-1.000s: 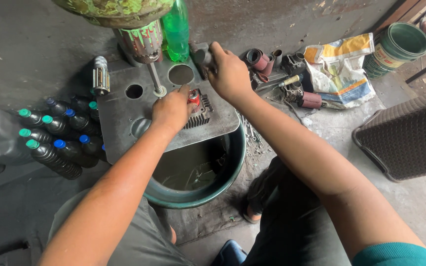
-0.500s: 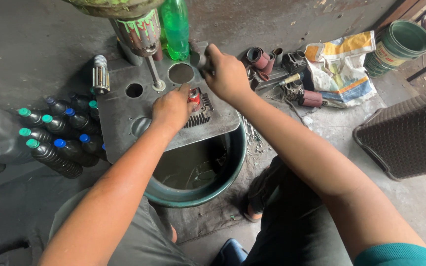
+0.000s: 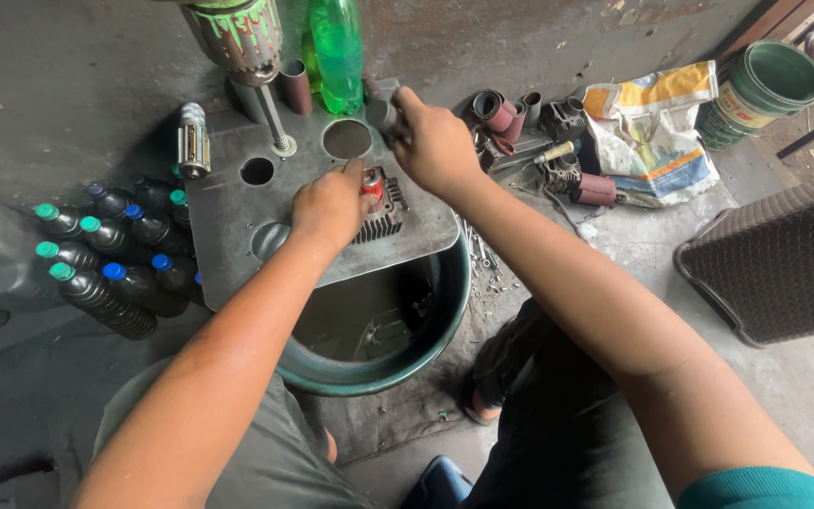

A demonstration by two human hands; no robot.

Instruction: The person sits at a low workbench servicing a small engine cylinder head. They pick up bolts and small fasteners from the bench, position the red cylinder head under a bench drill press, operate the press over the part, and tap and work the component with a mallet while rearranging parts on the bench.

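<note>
Two hands work over a grey metal plate [image 3: 237,236] laid across a green tub [image 3: 379,377]. Since a second ago the right hand [image 3: 435,141] has lifted from the finned cylinder block [image 3: 381,209] toward twelve o'clock, now closed on a small dark part [image 3: 381,111] beside one round hole [image 3: 347,139]; so the block is left to the left hand [image 3: 327,203], which presses it down, fingers curled. Roughly ten dark bottles [image 3: 105,254] lie at nine o'clock, and one green bottle [image 3: 336,47] stands at twelve.
</note>
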